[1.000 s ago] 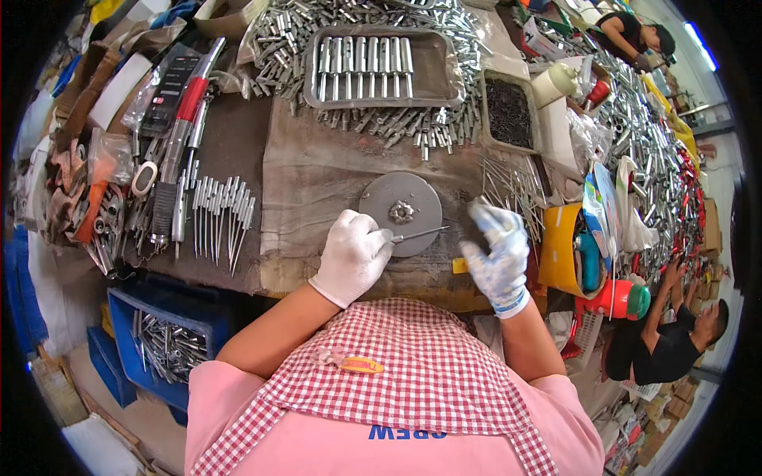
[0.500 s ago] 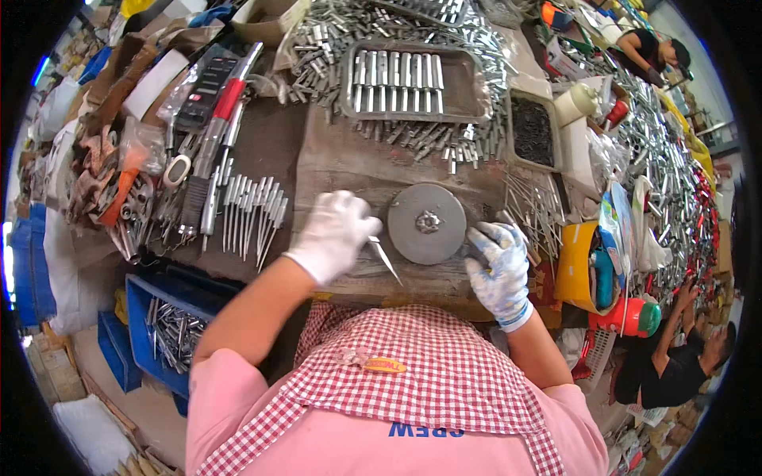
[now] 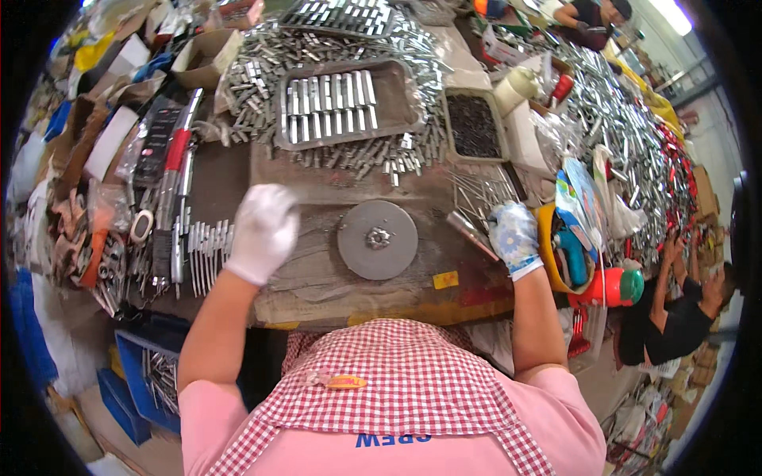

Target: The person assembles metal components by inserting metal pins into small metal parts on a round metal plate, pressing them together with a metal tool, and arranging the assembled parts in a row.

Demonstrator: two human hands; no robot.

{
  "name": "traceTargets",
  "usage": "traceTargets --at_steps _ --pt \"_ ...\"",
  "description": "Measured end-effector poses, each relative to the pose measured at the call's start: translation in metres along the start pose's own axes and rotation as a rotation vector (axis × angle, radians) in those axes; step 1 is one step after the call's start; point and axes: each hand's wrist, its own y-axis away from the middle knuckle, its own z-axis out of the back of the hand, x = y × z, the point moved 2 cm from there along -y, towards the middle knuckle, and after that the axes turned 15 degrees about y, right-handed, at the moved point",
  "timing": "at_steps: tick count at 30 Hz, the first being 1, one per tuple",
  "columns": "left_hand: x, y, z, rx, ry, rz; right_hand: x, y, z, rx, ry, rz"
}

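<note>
A round grey metal disc with a small toothed hub lies flat on the worn brown workbench, between the person's 2 gloved hands and touched by neither. The left hand, in a white glove, hovers just left of it, blurred, so its fingers cannot be judged. The right hand, in a blue-patterned glove, is closed on a thin silver metal rod. Beyond lies a grey tray of silver metal pieces.

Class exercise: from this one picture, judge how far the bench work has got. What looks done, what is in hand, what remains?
Done: rows of finished pieces fill the metal tray. In hand: right hand grips a metal rod beside the round disc; left hand hovers, blurred. Left: loose parts heaped around the tray.
</note>
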Motion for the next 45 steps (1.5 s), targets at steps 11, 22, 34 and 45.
traceTargets --at_steps 11,22,34,45 --pt "-0.005 -0.087 -0.113 0.287 -0.198 0.540 0.033 0.005 0.069 -0.495 -0.501 0.000" --pt "0.012 -0.021 -0.059 -0.138 0.049 0.221 0.076 0.017 0.095 -0.390 -0.890 0.168" --pt "-0.044 0.004 -0.039 -0.049 0.691 0.400 0.109 0.021 0.117 -0.267 -1.031 0.256" --pt "-0.087 0.012 -0.025 0.115 0.547 0.013 0.112 0.028 0.126 -0.319 -1.029 0.411"
